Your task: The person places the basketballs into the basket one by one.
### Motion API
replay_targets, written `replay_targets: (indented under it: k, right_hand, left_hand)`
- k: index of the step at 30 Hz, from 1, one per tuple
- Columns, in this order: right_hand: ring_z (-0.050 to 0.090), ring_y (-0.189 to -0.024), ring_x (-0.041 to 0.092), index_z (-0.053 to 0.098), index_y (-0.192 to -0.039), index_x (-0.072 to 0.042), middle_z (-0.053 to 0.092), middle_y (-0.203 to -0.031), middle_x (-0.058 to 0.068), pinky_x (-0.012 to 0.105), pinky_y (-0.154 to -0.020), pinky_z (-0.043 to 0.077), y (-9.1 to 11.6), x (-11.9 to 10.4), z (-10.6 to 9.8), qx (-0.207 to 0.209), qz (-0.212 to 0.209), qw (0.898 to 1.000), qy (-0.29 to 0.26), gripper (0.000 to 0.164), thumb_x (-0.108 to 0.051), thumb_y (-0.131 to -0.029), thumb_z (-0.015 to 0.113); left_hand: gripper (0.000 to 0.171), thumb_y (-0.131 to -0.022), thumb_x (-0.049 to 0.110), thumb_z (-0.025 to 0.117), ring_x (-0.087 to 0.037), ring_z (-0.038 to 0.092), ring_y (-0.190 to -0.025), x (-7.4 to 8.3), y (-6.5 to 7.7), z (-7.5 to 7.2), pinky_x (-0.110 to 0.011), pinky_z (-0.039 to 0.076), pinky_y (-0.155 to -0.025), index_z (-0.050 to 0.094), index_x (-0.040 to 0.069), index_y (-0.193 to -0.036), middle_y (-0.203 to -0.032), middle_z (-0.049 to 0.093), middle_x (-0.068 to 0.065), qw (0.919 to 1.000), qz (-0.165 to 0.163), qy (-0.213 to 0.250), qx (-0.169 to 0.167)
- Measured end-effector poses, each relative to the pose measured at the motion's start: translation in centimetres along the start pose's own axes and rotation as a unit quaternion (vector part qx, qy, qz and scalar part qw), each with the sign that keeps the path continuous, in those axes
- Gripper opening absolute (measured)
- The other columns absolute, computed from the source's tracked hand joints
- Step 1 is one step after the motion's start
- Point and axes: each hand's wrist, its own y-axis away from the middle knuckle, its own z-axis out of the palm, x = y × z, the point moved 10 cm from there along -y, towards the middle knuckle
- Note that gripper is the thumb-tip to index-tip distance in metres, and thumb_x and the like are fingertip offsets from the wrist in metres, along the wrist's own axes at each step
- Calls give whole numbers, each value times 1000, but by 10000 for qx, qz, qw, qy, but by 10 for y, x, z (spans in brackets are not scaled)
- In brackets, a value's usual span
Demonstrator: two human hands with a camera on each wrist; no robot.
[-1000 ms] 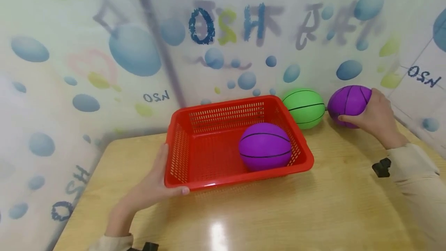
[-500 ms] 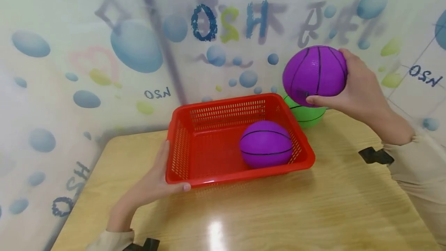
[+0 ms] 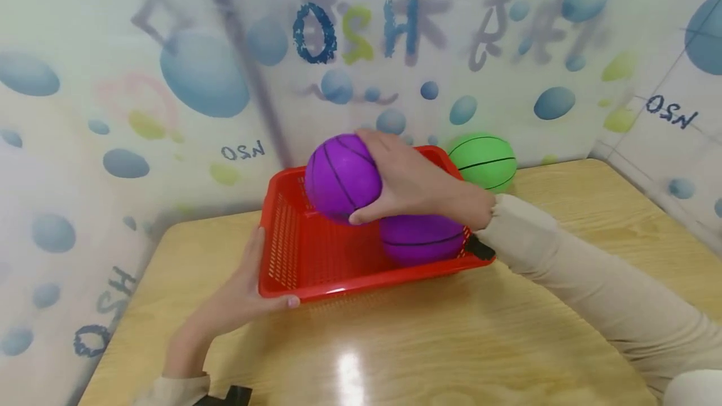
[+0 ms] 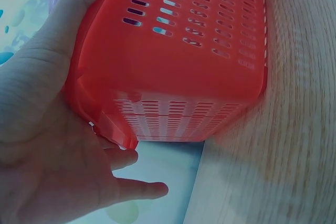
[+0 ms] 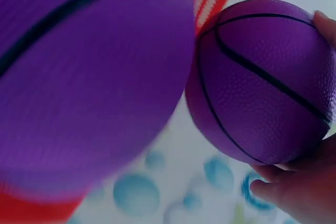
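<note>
My right hand [image 3: 414, 180] grips a purple toy basketball [image 3: 341, 177] with black lines, holding it over the red plastic basket [image 3: 338, 289]. Inside the basket, at its right end, lies a second purple basketball [image 3: 422, 249], partly covered by my right hand and wrist. The right wrist view shows the held purple basketball [image 5: 262, 82] beside the nearer, larger-looking one. At the basket's left front corner, my left hand [image 3: 237, 290] holds the rim. In the left wrist view its thumb lies over the rim of the slotted basket [image 4: 173, 72], with fingers along the outside.
A green basketball [image 3: 484, 163] rests on the wooden table [image 3: 429, 343], behind the basket's right back corner. A wall covering [image 3: 361, 36] with blue and green bubble prints rises behind the table.
My right hand has lifted the purple basketball from the table's back right and carried it left, past the green one, over the basket. My left hand stays at the basket rim.
</note>
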Motion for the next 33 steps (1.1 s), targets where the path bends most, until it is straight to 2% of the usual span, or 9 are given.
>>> replay_targets:
  k: [5,9,12,16,21,25,27,30,33]
  right_hand:
    - [35,-124,25,24,-142,0,36,-140,12,38,-102,31,-12,-22,52,-1049,-325,9932,399,113,-61,-62,74]
    - [37,-124,22,20,-145,0,35,-142,11,36,-104,28,-5,-16,82,-1982,-13,9789,494,117,-63,-63,73]
    - [32,-130,22,15,-147,-1,30,-146,12,36,-106,25,3,-7,95,-2559,331,9655,349,110,-60,-72,69]
    - [30,-132,24,19,-147,-3,30,-147,12,38,-107,24,11,0,99,-2922,498,9546,286,92,-52,-82,63]
    - [32,-131,21,24,-146,-5,35,-145,9,35,-106,25,20,7,84,-2836,500,9574,229,85,-51,-85,60]
    - [32,-132,19,18,-148,-7,36,-145,7,34,-106,26,29,25,54,-2463,694,9665,-203,88,-54,-85,57]
    - [39,-127,19,15,-148,-7,38,-143,8,36,-103,31,35,44,32,-2138,918,9717,-399,89,-55,-86,56]
    - [56,-105,23,14,-148,-5,39,-142,11,41,-94,39,48,88,-4,-1600,1376,9768,-359,89,-53,-87,56]
    - [57,-100,32,14,-146,0,35,-144,16,48,-93,38,66,137,-39,-1066,1828,9773,-118,88,-49,-87,58]
  left_hand:
    - [121,-72,32,80,-35,0,-137,-5,2,4,-66,21,-97,-14,19,-148,-153,-13,-8,9998,-185,-82,-5]
    - [121,-72,31,80,-35,2,-137,-4,-1,6,-65,22,-97,-12,21,-149,-153,-11,-8,9999,-148,7,21]
    - [121,-71,29,81,-35,1,-137,-2,-2,7,-65,21,-98,-12,20,-149,-153,-12,-9,9999,-103,42,24]
    - [121,-71,28,81,-35,0,-136,0,-4,6,-66,20,-98,-12,19,-149,-152,-14,-10,9999,-86,61,27]
    - [122,-72,29,80,-37,-2,-137,-3,-2,7,-66,19,-98,-14,18,-148,-152,-15,-10,9998,-201,52,-9]
    - [123,-72,29,80,-39,-3,-136,-7,7,7,-67,18,-97,-16,16,-147,-152,-16,-12,9992,-391,-2,-17]
    - [123,-72,29,80,-40,-3,-136,-8,10,6,-68,18,-96,-16,15,-147,-152,-17,-13,9990,-447,-18,-18]
    - [123,-72,28,80,-40,-3,-136,-6,8,6,-68,18,-96,-16,15,-147,-152,-16,-13,9993,-364,-30,-4]
    - [122,-72,28,80,-38,-3,-136,-4,4,7,-68,18,-96,-15,16,-148,-152,-15,-12,9996,-292,-35,3]
